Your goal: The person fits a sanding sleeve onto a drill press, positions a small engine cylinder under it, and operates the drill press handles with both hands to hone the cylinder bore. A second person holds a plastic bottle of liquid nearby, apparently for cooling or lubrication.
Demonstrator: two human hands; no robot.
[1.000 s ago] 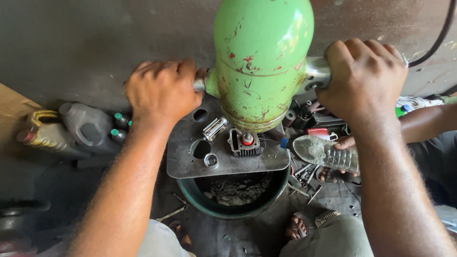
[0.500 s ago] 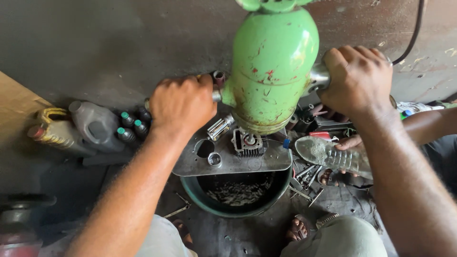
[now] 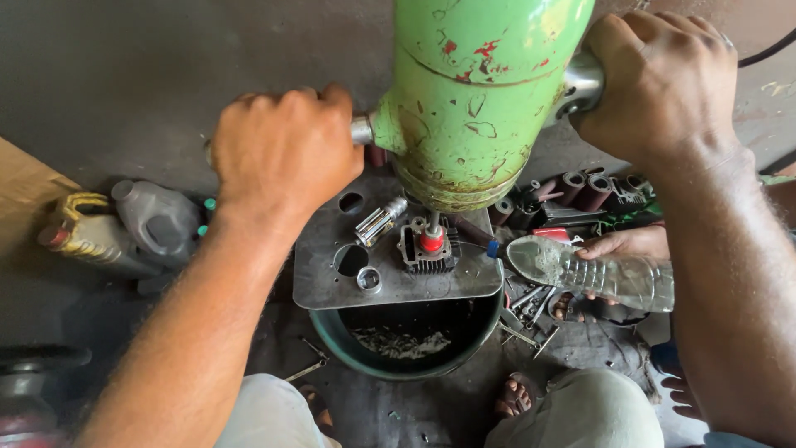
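Big green drill [image 3: 481,99], paint chipped w/ red showing through, filled the top centre & hung over a grey metal plate [image 3: 332,286]. Left hand [image 3: 282,153] was wrapped in a fist round the drill's left handle [image 3: 361,130]; right hand [image 3: 659,79] likewise closed tight round the right handle [image 3: 580,83]. Both forearms ran down to the bottom edge of the view.

Below the plate sat a dark green basin [image 3: 406,340] w/ metal shavings inside. The plate lay across its rim & had round holes cut in it.

At right, another person's hand [image 3: 626,245] rested on a clear plastic bottle [image 3: 593,274] lying on its side, neck pointing toward the plate. At left, on the floor, a grey jug [image 3: 157,220] & a yellowish jug [image 3: 79,232] lay side by side.

On the plate, directly under the drill, stood a small finned engine part [image 3: 427,253]; the drill's red-tipped bit [image 3: 431,236] went down into its centre. Just left of it lay a shiny metal sleeve [image 3: 380,221], & nearer the plate's front edge a small metal ring [image 3: 368,280]. Loose bolts [image 3: 526,319] were scattered on the floor right of the basin.
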